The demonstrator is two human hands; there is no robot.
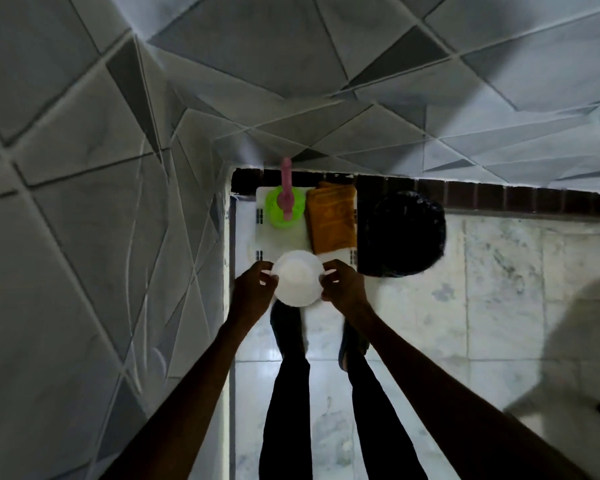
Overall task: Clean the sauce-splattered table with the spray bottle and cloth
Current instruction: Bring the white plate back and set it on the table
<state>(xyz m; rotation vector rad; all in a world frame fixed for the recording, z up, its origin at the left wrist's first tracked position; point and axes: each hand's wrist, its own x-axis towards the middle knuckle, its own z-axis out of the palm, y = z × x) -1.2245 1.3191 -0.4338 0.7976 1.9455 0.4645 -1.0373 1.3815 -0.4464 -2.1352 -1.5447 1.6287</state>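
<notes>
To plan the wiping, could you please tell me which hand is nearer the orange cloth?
Right. The right hand holds the rim of the white dish just short of the orange cloth; the left hand holds the opposite rim, farther off.

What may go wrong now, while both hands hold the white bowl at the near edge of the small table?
1. The left hand and right hand pinch the white bowl only at its rim, partly past the near edge of the table and above the feet; it might slip onto the tiled floor.
2. The green spray bottle stands beyond the bowl; a push forward could tip it.
</notes>
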